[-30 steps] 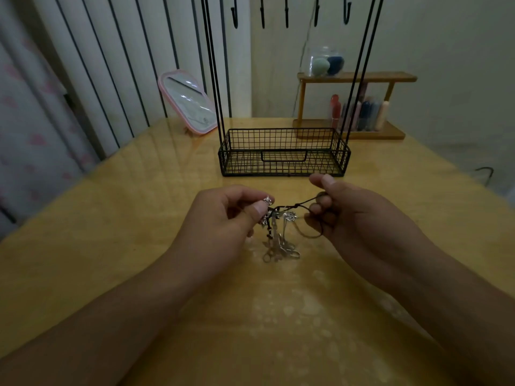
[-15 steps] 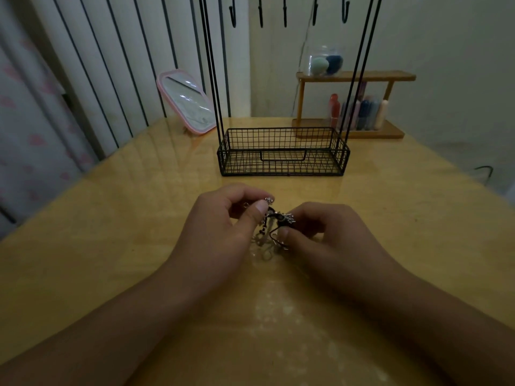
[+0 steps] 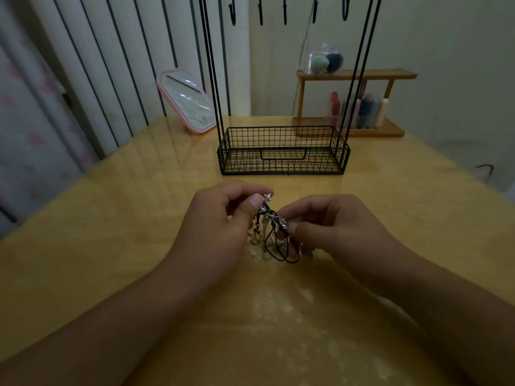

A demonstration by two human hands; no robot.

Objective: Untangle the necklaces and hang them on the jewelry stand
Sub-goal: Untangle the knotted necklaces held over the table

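Observation:
A tangle of necklaces (image 3: 271, 228), black cords mixed with silver chains and charms, hangs between my two hands just above the wooden table (image 3: 111, 218). My left hand (image 3: 220, 221) pinches its upper end between thumb and fingers. My right hand (image 3: 331, 221) pinches the tangle's right side, with black cord loops drooping below the thumb. The black wire jewelry stand (image 3: 282, 151) stands beyond my hands, its basket base on the table and its hooks (image 3: 285, 12) along the top edge of the view, bare of necklaces.
A pink-framed mirror (image 3: 186, 100) leans at the back left. A wooden shelf (image 3: 355, 75) at the back right carries a glass jar with sponges and several bottles. Striped curtains hang behind the table on the left.
My right hand came in from the right, where it had pulled a black cord taut, and now pinches the tangle close to my left hand. More cord loops hang down.

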